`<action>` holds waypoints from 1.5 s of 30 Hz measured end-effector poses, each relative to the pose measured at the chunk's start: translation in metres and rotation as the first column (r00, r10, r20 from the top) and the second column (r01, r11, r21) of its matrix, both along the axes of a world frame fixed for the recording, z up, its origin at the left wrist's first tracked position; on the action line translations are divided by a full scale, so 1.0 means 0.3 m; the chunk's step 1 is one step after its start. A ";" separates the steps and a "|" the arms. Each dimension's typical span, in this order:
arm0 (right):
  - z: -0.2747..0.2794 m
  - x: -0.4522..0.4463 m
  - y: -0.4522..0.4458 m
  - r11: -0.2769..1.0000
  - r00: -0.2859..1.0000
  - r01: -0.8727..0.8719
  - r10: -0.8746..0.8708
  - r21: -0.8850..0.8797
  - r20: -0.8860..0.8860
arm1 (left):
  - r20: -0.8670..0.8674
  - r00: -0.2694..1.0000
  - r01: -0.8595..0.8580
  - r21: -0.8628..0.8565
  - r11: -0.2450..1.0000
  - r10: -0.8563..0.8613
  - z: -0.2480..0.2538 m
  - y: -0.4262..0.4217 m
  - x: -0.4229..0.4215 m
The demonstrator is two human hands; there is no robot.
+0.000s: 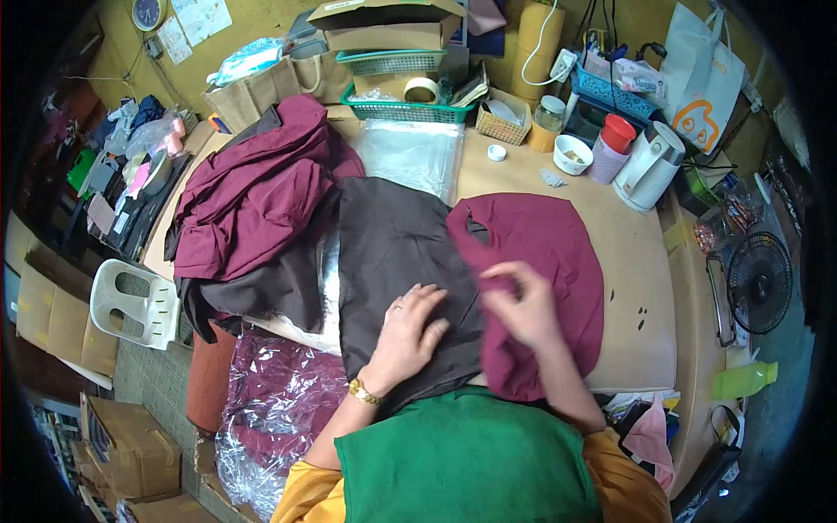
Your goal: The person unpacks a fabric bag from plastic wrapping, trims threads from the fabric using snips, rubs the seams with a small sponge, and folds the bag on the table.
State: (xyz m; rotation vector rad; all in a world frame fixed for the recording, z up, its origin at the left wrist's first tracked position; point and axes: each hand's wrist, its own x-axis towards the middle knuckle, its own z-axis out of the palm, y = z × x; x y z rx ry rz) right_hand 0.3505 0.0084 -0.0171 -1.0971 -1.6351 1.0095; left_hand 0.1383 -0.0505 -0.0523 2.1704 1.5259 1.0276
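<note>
A black cloth panel lies spread on the table in front of me, with a maroon cloth piece folded over its right side. My left hand rests on the black panel, fingers stretched out, a gold watch on the wrist. At the inner edge of the maroon cloth, my right hand is closed with thumb and fingers together on the fabric; it is slightly blurred. Whether the two cloths are joined cannot be made out. To the left is a heap of maroon and black cloth.
Clear plastic sleeves lie behind the black panel. Green baskets, a white bowl, a red-lidded cup and a kettle line the back. Plastic-wrapped maroon cloth sits below the table's left front.
</note>
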 end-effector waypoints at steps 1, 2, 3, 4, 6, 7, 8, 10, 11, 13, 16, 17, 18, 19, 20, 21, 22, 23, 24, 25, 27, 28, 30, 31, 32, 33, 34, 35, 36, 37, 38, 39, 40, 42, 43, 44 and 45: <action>0.019 0.088 0.021 0.985 0.983 0.170 -0.170 0.009 0.067 | -0.208 0.977 0.013 -0.152 0.988 -0.045 -0.055 -0.025 0.000; 0.009 0.192 0.048 0.955 0.940 0.298 -0.296 0.014 0.172 | -0.410 0.909 0.043 -0.087 0.995 -0.075 -0.096 -0.044 0.008; -0.012 0.300 0.063 0.902 0.762 0.401 -0.424 0.157 0.490 | -0.424 0.902 0.049 -0.090 0.995 -0.083 -0.094 -0.058 0.025; -0.028 0.364 0.060 0.837 0.461 0.443 -0.521 0.322 0.718 | -0.437 0.894 0.060 -0.096 0.994 -0.096 -0.086 -0.067 0.045; 0.015 0.370 0.050 0.818 0.597 0.497 -0.564 0.289 0.570 | -0.448 0.877 0.135 -0.112 0.985 -0.171 -0.093 -0.067 0.101; 0.057 0.361 0.047 0.808 0.710 0.536 -0.589 0.246 0.387 | -0.448 0.874 0.155 -0.110 0.982 -0.188 -0.095 -0.064 0.137; 0.142 0.264 0.009 0.875 0.842 0.455 -0.482 0.164 0.241 | -0.450 0.868 0.176 -0.113 0.978 -0.208 -0.097 -0.067 0.171; 0.193 0.098 -0.052 0.982 0.982 0.187 -0.186 -0.006 0.036 | -0.466 0.855 0.218 -0.075 0.973 -0.228 -0.101 -0.070 0.231; 0.176 0.027 -0.065 0.999 0.998 -0.012 0.009 -0.049 -0.066 | -0.431 0.835 0.258 -0.244 0.935 -0.343 -0.045 -0.062 0.234; 0.059 -0.046 -0.017 0.980 0.975 -0.193 0.186 0.042 0.125 | -0.241 0.877 0.252 -0.506 0.825 -0.416 0.095 0.005 0.191; -0.213 0.008 0.035 0.989 0.850 -0.128 0.071 0.075 0.523 | -0.069 0.994 -0.086 -0.071 0.994 0.081 0.022 0.117 0.000; -0.216 0.034 0.018 0.988 0.850 -0.132 0.070 0.081 0.522 | -0.105 0.957 -0.261 0.100 0.960 0.271 -0.019 0.165 -0.081; -0.212 0.058 0.003 0.976 0.844 -0.212 0.152 0.058 0.515 | -0.107 0.883 -0.417 0.271 0.868 0.458 -0.056 0.214 -0.158; -0.201 0.071 -0.005 0.957 0.832 -0.290 0.234 0.034 0.503 | -0.089 0.875 -0.459 0.156 0.875 0.475 -0.103 0.257 -0.231; -0.179 0.078 -0.016 0.956 0.835 -0.290 0.235 0.035 0.497 | -0.077 0.869 -0.487 0.035 0.873 0.488 -0.127 0.289 -0.278; -0.144 0.086 -0.028 0.947 0.777 -0.317 0.286 -0.043 0.561 | 0.003 0.865 -0.502 -0.046 0.864 0.502 -0.111 0.320 -0.288; -0.108 0.088 -0.034 0.934 0.710 -0.337 0.335 -0.119 0.619 | 0.004 0.865 -0.502 -0.038 0.864 0.502 -0.115 0.364 -0.297; -0.070 0.081 -0.020 0.914 0.652 -0.311 0.404 -0.259 0.642 | 0.148 0.872 -0.442 -0.170 0.881 0.467 -0.127 0.413 -0.300; -0.034 0.069 -0.014 0.916 0.653 -0.312 0.399 -0.251 0.644 | 0.293 0.851 -0.357 -0.289 0.888 0.437 -0.130 0.448 -0.296; 0.003 0.050 -0.008 0.921 0.685 -0.343 0.380 -0.185 0.622 | 0.319 0.846 -0.330 -0.316 0.889 0.427 -0.083 0.458 -0.260; 0.053 0.002 0.019 0.927 0.821 -0.376 0.329 0.007 0.467 | 0.401 0.820 -0.296 -0.313 0.902 0.408 -0.148 0.527 -0.227; 0.095 -0.025 0.023 0.926 0.820 -0.378 0.331 0.008 0.466 | 0.345 0.846 -0.320 -0.282 0.904 0.407 -0.099 0.515 -0.190; 0.204 -0.079 0.055 0.931 0.943 -0.294 0.247 0.216 0.222 | 0.431 0.846 -0.206 -0.279 0.938 0.314 -0.090 0.482 -0.155; 0.214 -0.109 0.085 0.954 0.973 -0.212 0.185 0.214 0.138 | 0.580 0.789 -0.096 -0.205 0.974 0.200 -0.071 0.439 -0.122; 0.216 -0.128 0.118 0.971 0.992 -0.126 0.118 0.203 0.052 | 0.642 0.756 -0.025 -0.163 0.986 0.125 -0.010 0.369 -0.082; 0.228 -0.132 0.153 0.960 0.990 -0.108 0.081 0.258 0.111 | 0.698 0.715 0.047 -0.119 0.992 0.050 0.051 0.300 -0.042; 0.205 -0.136 0.185 0.959 0.991 -0.104 0.078 0.264 0.109 | 0.691 0.722 0.084 -0.122 0.989 0.024 0.119 0.231 -0.011; 0.157 -0.141 0.226 0.970 0.987 -0.163 0.161 0.183 0.029 | 0.742 0.670 0.175 -0.125 0.977 -0.025 0.140 0.190 0.003; 0.111 -0.146 0.261 0.967 0.969 -0.232 0.239 0.103 -0.057 | 0.725 0.686 0.163 -0.074 0.984 -0.059 0.141 0.162 0.016; 0.089 -0.149 0.270 0.941 0.927 -0.336 0.336 0.025 -0.169 | 0.710 0.700 0.181 -0.064 0.981 -0.083 0.139 0.143 0.020; 0.079 -0.138 0.267 0.938 0.923 -0.346 0.345 0.026 -0.169 | 0.760 0.645 0.238 -0.103 0.966 -0.078 0.130 0.126 0.011; 0.102 -0.132 0.248 0.907 0.907 -0.417 0.412 -0.062 -0.085 | 0.807 0.588 0.293 -0.140 0.946 -0.063 0.120 0.110 0.002; 0.119 -0.131 0.224 0.866 0.878 -0.474 0.479 -0.157 -0.006 | 0.807 0.589 0.283 -0.141 0.949 -0.055 0.121 0.108 -0.004; 0.125 -0.149 0.169 0.927 0.927 -0.373 0.374 -0.042 0.012 | 0.814 0.580 0.276 -0.160 0.948 -0.031 0.124 0.108 -0.007; 0.129 -0.151 0.158 0.950 0.946 -0.311 0.313 -0.035 0.088 | 0.814 0.580 0.272 -0.160 0.949 -0.029 0.127 0.115 -0.013; 0.124 -0.151 0.144 0.969 0.955 -0.246 0.247 -0.029 0.162 | 0.786 0.618 0.181 -0.180 0.967 0.030 0.128 0.118 -0.018; 0.116 -0.151 0.135 0.968 0.955 -0.248 0.250 -0.033 0.162 | 0.755 0.650 0.089 -0.194 0.977 0.091 0.130 0.124 -0.023</action>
